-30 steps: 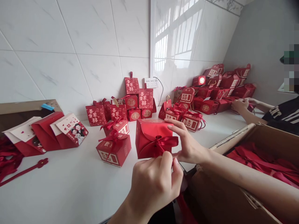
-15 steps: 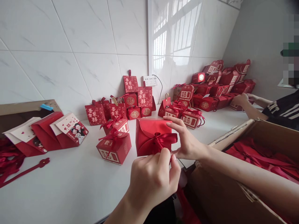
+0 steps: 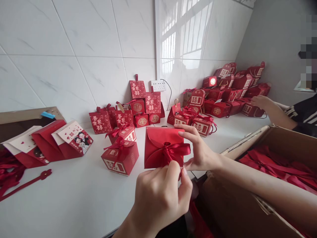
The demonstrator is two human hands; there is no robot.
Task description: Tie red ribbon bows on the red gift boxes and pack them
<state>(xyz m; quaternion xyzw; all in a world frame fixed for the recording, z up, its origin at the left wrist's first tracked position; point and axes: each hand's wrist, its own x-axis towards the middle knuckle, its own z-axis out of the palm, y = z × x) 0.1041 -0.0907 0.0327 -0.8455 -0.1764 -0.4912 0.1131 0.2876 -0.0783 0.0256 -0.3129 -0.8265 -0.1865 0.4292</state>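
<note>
A red gift box with curved, overlapping top flaps is tilted towards me above the worktop. Its red satin ribbon is looped at the middle of the top. My left hand is closed in front of the box, thumb and fingers pinching the ribbon. From the right, my right hand grips the box by its edge, fingers at the far corner and thumb lower down. Just left stands a smaller red box tied with ribbon, bearing white-and-gold characters. Part of the ribbon is hidden behind my left hand.
Several red boxes stand along the tiled wall, with a larger pile at the back right. Cardboard cartons flank the right side. Red and white boxes lie left. A co-worker's hand touches the pile.
My left hand has drawn slightly down with the ribbon, and the box has shifted a little. The co-worker's hand has moved at the pile.
</note>
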